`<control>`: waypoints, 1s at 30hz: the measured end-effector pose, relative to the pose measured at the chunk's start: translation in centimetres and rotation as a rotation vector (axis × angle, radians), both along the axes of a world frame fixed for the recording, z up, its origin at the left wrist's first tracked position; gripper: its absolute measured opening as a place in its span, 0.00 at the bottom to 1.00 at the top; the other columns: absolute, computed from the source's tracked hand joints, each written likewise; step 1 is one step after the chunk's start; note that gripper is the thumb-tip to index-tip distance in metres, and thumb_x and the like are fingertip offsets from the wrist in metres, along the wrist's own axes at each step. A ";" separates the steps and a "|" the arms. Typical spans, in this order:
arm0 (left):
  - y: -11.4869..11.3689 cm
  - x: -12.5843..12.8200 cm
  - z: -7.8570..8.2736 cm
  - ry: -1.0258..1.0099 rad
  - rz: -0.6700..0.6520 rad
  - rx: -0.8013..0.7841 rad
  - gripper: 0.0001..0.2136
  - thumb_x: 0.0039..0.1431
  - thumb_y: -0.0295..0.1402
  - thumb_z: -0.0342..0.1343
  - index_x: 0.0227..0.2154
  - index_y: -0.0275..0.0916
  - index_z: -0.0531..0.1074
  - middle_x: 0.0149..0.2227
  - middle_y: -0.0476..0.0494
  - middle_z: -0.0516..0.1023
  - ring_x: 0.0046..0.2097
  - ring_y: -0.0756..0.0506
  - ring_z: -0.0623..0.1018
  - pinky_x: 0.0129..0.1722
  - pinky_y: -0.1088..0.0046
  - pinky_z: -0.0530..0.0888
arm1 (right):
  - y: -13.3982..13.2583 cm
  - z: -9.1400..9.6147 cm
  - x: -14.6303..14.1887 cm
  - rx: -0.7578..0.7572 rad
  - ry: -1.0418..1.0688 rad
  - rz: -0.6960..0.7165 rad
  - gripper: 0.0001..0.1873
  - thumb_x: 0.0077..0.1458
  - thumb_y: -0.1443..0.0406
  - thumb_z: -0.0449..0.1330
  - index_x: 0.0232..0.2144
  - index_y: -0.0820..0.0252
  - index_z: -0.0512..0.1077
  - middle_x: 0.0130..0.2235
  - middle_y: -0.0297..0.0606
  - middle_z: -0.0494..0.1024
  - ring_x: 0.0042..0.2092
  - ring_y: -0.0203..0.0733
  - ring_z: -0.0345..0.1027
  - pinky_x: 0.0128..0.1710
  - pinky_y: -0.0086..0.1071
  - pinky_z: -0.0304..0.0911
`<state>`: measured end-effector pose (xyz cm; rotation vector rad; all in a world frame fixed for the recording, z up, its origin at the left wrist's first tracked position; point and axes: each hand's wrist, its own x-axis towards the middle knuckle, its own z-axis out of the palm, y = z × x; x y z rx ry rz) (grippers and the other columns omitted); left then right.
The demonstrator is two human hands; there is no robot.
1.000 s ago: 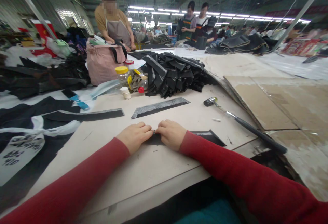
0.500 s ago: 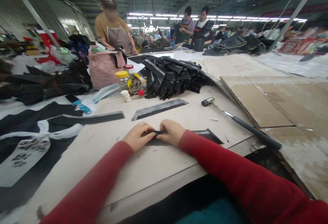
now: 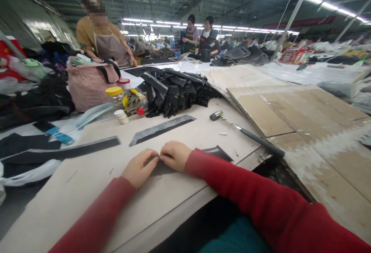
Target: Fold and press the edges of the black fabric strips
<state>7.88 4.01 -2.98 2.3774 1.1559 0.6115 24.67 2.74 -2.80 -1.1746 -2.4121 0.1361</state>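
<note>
My left hand [image 3: 142, 168] and my right hand [image 3: 175, 156] meet fingertip to fingertip over the pale board [image 3: 95, 199]. Both pinch the edge of a black strip [image 3: 219, 153], whose far end sticks out beyond my right sleeve; its middle is mostly hidden by the hands. Just behind them lies a second black strip [image 3: 162, 130] with a grey fuzzy band along it. Another dark strip [image 3: 98, 143] rests to the left, reaching off the board. A hammer [image 3: 246, 132] with a black head and long dark handle lies to the right, near a small white stick [image 3: 223, 133].
A heap of black strips [image 3: 174, 90] stands behind, beside a yellow-lidded jar [image 3: 115, 97], a white bottle [image 3: 121, 117] and a pink bag [image 3: 89, 81]. Cardboard sheets [image 3: 284, 110] cover the right. A co-worker in an apron [image 3: 111, 48] stands across the table; others are farther back.
The view has swung to the right, so everything sits farther left. Both hands still pinch the strip, with their fingertips now closer together.
</note>
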 end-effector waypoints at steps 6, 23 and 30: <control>0.2 -0.2 -0.1 0.013 0.015 -0.058 0.12 0.53 0.40 0.42 0.27 0.39 0.66 0.28 0.49 0.70 0.33 0.48 0.69 0.35 0.73 0.66 | 0.4 -0.5 -0.1 -0.013 -0.022 0.033 0.10 0.52 0.66 0.49 0.29 0.63 0.69 0.30 0.37 0.71 0.33 0.35 0.60 0.36 0.27 0.55; 1.2 -1.3 -0.7 0.159 0.195 0.160 0.13 0.55 0.39 0.39 0.29 0.40 0.67 0.34 0.47 0.68 0.38 0.47 0.68 0.40 0.71 0.63 | -2.9 -0.3 17.4 -0.048 -0.229 -0.687 0.12 0.51 0.69 0.50 0.36 0.65 0.71 0.39 0.42 0.71 0.42 0.40 0.62 0.45 0.31 0.54; 1.9 -4.2 0.0 0.086 0.124 0.055 0.14 0.51 0.41 0.45 0.37 0.38 0.65 0.33 0.47 0.66 0.32 0.49 0.68 0.34 0.72 0.65 | -2.8 0.7 15.7 -0.034 -0.248 -0.750 0.13 0.53 0.67 0.47 0.34 0.61 0.71 0.36 0.40 0.72 0.39 0.39 0.64 0.40 0.30 0.56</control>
